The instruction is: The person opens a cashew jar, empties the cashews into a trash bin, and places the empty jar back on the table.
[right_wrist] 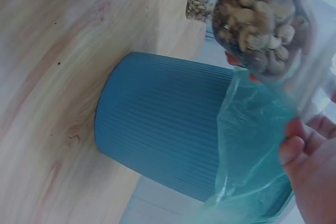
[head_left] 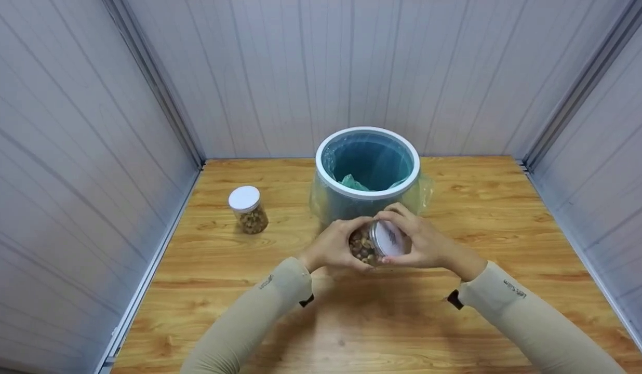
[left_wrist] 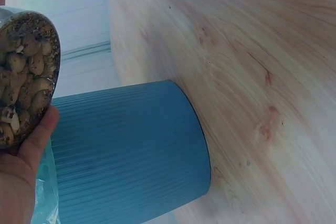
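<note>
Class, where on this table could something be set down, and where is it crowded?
Bare wood lies between bin and right wall, and between standing jar and bin. Crowded: in front of the bin, where left grip and right grip hold the tilted jar.

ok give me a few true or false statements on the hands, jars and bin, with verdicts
1. The left hand and right hand hold the same jar. True.
2. That jar is empty. False: it contains what look like nuts.
3. A bag lines the bin. True.
4. The other jar lies on its side. False: it stands upright on the table.
5. In the head view, the other jar is left of the bin. True.
6. The bin is red. False: it is blue.
</note>
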Tool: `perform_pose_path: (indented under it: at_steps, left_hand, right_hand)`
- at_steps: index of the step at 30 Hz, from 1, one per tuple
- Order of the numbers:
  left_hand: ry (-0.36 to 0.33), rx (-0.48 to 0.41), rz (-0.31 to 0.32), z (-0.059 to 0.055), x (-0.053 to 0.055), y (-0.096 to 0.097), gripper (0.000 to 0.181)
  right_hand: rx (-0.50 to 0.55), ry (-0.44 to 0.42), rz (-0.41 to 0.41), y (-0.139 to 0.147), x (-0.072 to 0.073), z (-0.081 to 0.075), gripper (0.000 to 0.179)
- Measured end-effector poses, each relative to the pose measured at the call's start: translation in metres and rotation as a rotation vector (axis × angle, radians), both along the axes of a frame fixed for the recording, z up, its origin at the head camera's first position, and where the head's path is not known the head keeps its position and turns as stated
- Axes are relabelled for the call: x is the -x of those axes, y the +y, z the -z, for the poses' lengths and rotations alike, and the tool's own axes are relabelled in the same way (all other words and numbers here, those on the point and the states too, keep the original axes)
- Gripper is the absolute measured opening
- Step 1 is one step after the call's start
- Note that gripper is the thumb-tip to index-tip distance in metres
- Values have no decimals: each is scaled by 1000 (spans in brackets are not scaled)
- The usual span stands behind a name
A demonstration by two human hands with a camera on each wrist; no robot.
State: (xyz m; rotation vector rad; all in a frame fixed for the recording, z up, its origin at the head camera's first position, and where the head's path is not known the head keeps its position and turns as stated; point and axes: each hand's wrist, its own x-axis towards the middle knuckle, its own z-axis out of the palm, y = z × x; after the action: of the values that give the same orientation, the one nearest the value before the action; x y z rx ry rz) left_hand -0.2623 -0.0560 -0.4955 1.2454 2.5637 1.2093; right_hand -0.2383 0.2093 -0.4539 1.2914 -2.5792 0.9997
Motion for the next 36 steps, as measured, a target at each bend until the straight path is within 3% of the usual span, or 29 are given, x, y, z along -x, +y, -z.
perform_pose_path:
  at_steps: [5,14,17,21,25,31,36]
  left_hand:
    - [-24,28,-6,2,0,-1,97]
    - [-60,54,-14,7,0,-1,96]
    - [-53,51,-16,8,-1,-1,98]
    - [-33,56,-24,9,-1,-1,99]
    - [-28,64,-30,10,-2,0,98]
    - [-36,62,-34,12,-2,0,96]
    - [-19,47,-36,12,-2,-1,97]
  right_hand:
    - [-88,-57,-30,5,0,-9,79]
    - [-173,9,-82,7,-2,-14,81]
    - [-160,-25,-75,8,-2,-14,89]
    - [-112,-77,-35,8,-1,-14,99]
    - [-83,-93,32,6,-2,-13,95]
    - [-117,-182,157,6,-5,-11,91]
    - [-138,-234,205,4,-5,-11,89]
